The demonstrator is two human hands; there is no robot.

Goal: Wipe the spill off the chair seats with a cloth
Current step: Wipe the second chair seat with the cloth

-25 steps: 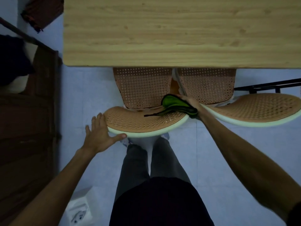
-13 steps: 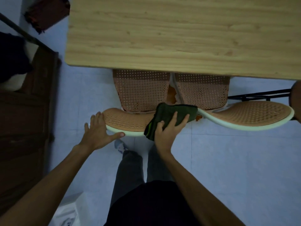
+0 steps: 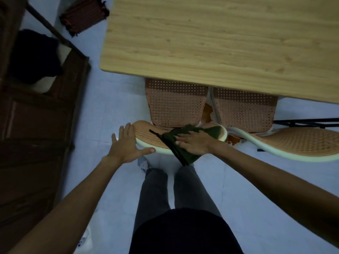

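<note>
Your right hand (image 3: 194, 143), fingers spread flat on the green cloth (image 3: 183, 145), has swept leftward along the left chair's backrest (image 3: 146, 133) while your open left hand (image 3: 126, 145) steadies it, so the seats remain unwiped.

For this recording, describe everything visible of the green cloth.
The cloth is dark olive green, soft fabric, bunched and folded, not spread flat. It lies draped over the backrest top of the left chair, covering its right portion; one end hangs off the pale front rim toward the person's legs, another reaches the backrest's right tip. A thin dark strand trails leftward from it across the perforated orange surface. The right hand presses flat on it, fingers spread. The left hand does not touch it.
</note>
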